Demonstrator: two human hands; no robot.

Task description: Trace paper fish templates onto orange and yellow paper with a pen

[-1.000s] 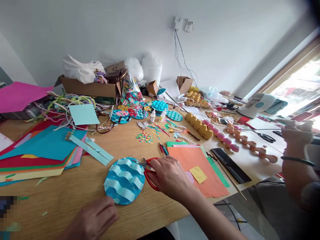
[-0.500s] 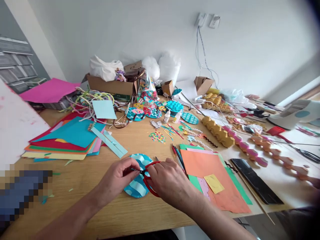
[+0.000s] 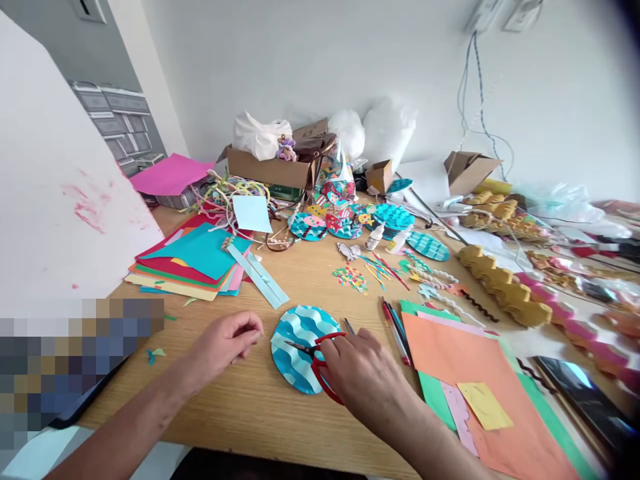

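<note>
A round blue disc with wavy light and dark paper stripes [image 3: 300, 330] lies on the wooden table [image 3: 260, 407] near its front edge. My right hand [image 3: 363, 370] grips the red handles of small scissors [image 3: 320, 357], whose blades lie over the disc and point left. To the left of the disc, my left hand [image 3: 227, 340] rests on the table with its fingers curled together; whether they hold anything is hidden.
A stack of coloured paper [image 3: 193, 263] lies at the left, orange and green sheets [image 3: 460, 353] at the right. Pencils [image 3: 395, 320], paper scraps, decorated discs [image 3: 345, 223], glue bottles and a cardboard box [image 3: 270, 170] crowd the middle and back. A white board [image 3: 55, 200] stands at the left.
My left hand has drawn away from the scissor blades to the left of the disc. The scissors now lie low over the disc. The view has swung left.
</note>
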